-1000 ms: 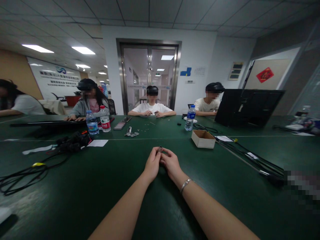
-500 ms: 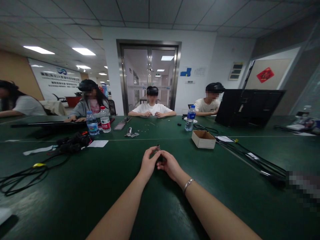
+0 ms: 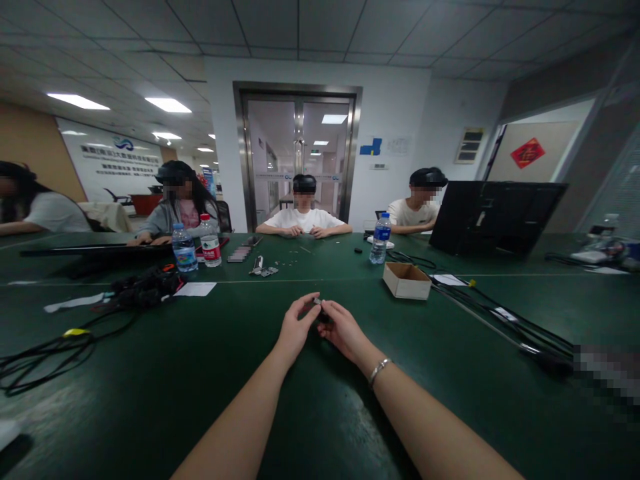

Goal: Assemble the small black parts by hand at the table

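Note:
Over the middle of the green table [image 3: 210,393], my left hand [image 3: 294,330] and my right hand [image 3: 346,331] meet at the fingertips. Pinched between them is a small metallic piece [image 3: 317,301], short and roughly cylindrical. Thumb and index finger of my left hand close on its left side, while the right fingertips press on it from the right. Most of the piece is hidden behind the fingers, so its exact kind does not show. My right wrist wears a silver bracelet [image 3: 379,372].
An open cardboard box [image 3: 407,288] stands right of my hands, near black cables [image 3: 500,312]. Beyond are small metal parts [image 3: 261,268] and a blue-labelled bottle [image 3: 381,239]. Two more bottles [image 3: 210,245] stand left, behind a paper sheet [image 3: 197,289]. Several people sit around the table.
The small metallic piece has tipped from upright to a slant between my fingers. My left index finger has straightened over it, and my right fingers have shifted slightly. The arms stay nearly in place.

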The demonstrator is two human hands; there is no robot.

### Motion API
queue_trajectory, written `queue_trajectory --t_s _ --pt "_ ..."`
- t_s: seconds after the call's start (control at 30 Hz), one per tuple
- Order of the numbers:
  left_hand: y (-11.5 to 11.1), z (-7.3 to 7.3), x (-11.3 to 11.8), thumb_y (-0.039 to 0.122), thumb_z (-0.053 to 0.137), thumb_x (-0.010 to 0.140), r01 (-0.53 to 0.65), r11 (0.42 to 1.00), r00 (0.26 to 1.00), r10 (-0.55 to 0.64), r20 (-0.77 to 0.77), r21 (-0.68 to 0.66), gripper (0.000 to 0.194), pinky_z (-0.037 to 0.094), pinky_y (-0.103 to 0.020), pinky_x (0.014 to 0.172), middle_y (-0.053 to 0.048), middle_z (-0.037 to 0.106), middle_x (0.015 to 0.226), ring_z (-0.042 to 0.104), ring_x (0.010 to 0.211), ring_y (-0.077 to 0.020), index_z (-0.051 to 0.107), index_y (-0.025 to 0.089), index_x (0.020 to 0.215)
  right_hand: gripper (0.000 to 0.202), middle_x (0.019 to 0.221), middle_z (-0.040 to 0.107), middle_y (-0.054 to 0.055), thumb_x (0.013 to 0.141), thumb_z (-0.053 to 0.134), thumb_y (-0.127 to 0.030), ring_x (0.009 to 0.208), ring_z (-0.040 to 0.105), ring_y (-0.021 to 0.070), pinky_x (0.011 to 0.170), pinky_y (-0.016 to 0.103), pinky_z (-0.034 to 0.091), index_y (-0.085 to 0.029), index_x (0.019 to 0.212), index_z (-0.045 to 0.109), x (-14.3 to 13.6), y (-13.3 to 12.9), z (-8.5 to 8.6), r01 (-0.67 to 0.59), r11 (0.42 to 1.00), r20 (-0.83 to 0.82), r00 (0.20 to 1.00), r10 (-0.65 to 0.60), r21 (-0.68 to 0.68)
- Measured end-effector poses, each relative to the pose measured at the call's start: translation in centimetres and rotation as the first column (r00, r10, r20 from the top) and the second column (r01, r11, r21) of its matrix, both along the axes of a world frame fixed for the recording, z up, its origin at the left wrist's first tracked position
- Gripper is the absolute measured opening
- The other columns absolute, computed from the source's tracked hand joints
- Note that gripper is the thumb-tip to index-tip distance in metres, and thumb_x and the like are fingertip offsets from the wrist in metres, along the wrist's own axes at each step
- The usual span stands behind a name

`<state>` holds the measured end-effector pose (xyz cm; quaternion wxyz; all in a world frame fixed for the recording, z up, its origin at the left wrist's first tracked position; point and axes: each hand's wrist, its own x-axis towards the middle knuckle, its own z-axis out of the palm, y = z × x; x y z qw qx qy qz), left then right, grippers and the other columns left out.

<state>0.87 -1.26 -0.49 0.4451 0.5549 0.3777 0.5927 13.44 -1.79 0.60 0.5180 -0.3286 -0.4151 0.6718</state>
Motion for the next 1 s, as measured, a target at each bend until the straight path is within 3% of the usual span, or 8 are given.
queue_trajectory --t_s 0.13,0.27,0.33,0.47,0.63,1.0 --pt "0.1 0.0 -0.3 0.039 0.067 0.074 -0.034 0.997 0.998 0.037 0.044 -0.07 0.033 0.048 -0.03 0.08 -0.007 0.068 0.098 0.061 0.091 -0.0194 0.067 0.019 0.1 0.033 0.07 0.056 -0.004 0.069 0.072 -0.044 0.049 0.053 0.0066 0.043 0.019 0.036 -0.018 0.084 0.057 0.0 0.3 -0.3 0.003 0.996 0.108 0.994 -0.012 0.088" --pt "0.8 -0.5 -1.0 0.044 0.068 0.072 -0.12 0.98 0.982 0.141 0.127 -0.16 0.037 0.048 -0.026 0.07 -0.008 0.067 0.097 0.061 0.086 -0.0176 0.066 0.017 0.097 0.047 0.066 0.055 -0.007 0.065 0.074 -0.03 0.047 0.047 0.0065 0.043 0.019 0.032 -0.023 0.107 0.054 0.0 0.5 -0.6 0.023 0.986 0.255 0.965 -0.065 0.165" --pt "1.1 -0.6 -1.3 0.045 0.068 0.071 -0.137 0.973 0.976 0.165 0.146 -0.184 0.038 0.048 -0.026 0.071 -0.009 0.066 0.1 0.061 0.089 -0.0176 0.066 0.017 0.097 0.056 0.066 0.057 -0.007 0.06 0.075 -0.022 0.05 0.049 0.0075 0.046 0.019 0.034 -0.023 0.11 0.051 0.1 0.6 -0.6 0.064 0.981 0.287 0.951 -0.115 0.182" --pt "1.2 -0.6 -1.5 0.042 0.069 0.072 -0.098 0.975 0.974 0.135 0.182 -0.202 0.036 0.05 -0.03 0.078 -0.008 0.066 0.099 0.062 0.091 -0.0179 0.065 0.017 0.098 0.036 0.072 0.063 -0.001 0.057 0.075 -0.018 0.057 0.053 0.0095 0.049 0.021 0.037 -0.018 0.088 0.056 0.3 0.9 -0.8 0.138 0.967 0.339 0.918 -0.206 0.213" --pt "0.7 -0.5 -1.1 0.039 0.071 0.071 -0.005 0.986 0.989 0.03 0.147 -0.165 0.036 0.051 -0.035 0.086 -0.008 0.067 0.097 0.063 0.094 -0.0199 0.066 0.017 0.099 0.027 0.071 0.064 -0.002 0.06 0.072 -0.019 0.054 0.051 0.0086 0.046 0.02 0.036 -0.018 0.083 0.059 0.4 1.0 -0.8 0.08 0.953 0.352 0.918 -0.184 0.291" --pt "0.7 -0.4 -1.0 0.033 0.069 0.072 -0.01 0.993 0.998 0.017 0.059 -0.121 0.029 0.05 -0.036 0.087 -0.008 0.068 0.099 0.063 0.095 -0.0215 0.068 0.018 0.097 0.032 0.067 0.063 -0.002 0.058 0.075 -0.02 0.051 0.05 0.0083 0.044 0.019 0.035 -0.018 0.083 0.055 0.2 1.1 -1.0 0.096 0.962 0.342 0.922 -0.184 0.257"
